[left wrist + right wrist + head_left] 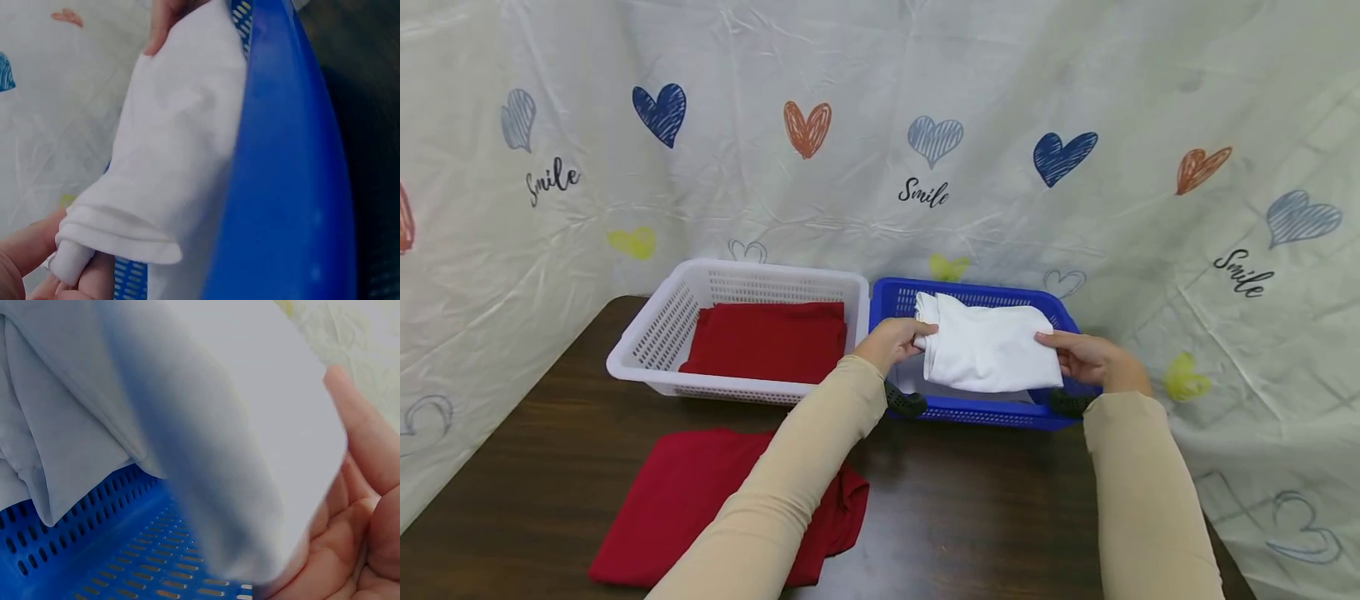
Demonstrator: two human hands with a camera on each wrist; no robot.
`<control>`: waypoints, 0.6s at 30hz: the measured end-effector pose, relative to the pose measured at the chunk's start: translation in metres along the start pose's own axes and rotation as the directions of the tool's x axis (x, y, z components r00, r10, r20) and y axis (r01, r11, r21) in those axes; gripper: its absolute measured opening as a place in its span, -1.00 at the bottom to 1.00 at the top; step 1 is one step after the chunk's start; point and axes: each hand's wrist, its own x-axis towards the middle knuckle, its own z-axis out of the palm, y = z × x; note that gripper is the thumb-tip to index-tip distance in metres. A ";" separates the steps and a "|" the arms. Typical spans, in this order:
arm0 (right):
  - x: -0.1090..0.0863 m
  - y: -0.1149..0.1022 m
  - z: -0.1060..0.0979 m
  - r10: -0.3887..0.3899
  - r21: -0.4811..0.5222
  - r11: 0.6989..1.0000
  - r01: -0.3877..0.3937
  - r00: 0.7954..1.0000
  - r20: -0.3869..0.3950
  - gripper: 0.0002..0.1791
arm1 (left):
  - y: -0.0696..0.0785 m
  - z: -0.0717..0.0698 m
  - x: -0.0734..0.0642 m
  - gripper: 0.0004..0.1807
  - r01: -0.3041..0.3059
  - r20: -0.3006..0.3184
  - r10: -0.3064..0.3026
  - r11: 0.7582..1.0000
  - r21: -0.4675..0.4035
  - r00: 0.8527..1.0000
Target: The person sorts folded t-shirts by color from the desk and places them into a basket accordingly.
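Observation:
A folded white cloth (992, 346), perhaps a garment, is held up over the blue basket (988, 415). Its left edge, with several layers showing, is pinched between thumb and fingers of my left hand (891, 342). At the opposite edge my right hand (1096, 360) grips it, thumb on top and fingers beneath. In the right wrist view more white cloth (62, 419) lies lower down inside the basket, with part of the slotted blue floor showing beside it. The left wrist view has the held cloth (169, 125) alongside the basket's blue rim (281, 162).
Left of the blue basket stands a white basket (737, 387) with folded red cloth (771, 342) inside. Another red cloth (677, 500) lies on the dark wooden table (955, 525), partly behind my left sleeve. A heart-printed curtain (865, 75) hangs behind the baskets.

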 end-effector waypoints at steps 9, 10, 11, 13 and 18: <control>0.002 0.003 0.000 0.045 -0.023 0.999 -0.045 0.999 0.011 -0.86 | -0.012 0.000 0.010 -0.63 0.022 -0.030 -0.021 0.999 0.041 0.999; 0.002 0.003 0.001 0.045 -0.024 0.999 -0.045 0.999 0.013 -0.86 | -0.013 0.000 0.012 -0.65 0.016 -0.031 -0.014 0.999 0.052 0.999; 0.003 0.004 0.001 0.047 -0.022 0.999 -0.047 0.999 0.008 -0.87 | -0.014 0.000 0.015 -0.66 0.011 -0.031 -0.010 0.998 0.059 0.999; 0.005 0.005 0.001 0.042 -0.036 0.998 -0.041 0.999 0.016 -0.88 | -0.020 -0.004 0.032 -0.65 -0.010 -0.039 0.014 0.997 0.079 0.999; 0.007 0.010 0.001 0.028 -0.099 0.995 -0.022 0.998 0.053 -0.77 | -0.038 -0.008 0.073 -0.54 -0.016 -0.081 0.026 0.992 0.123 0.996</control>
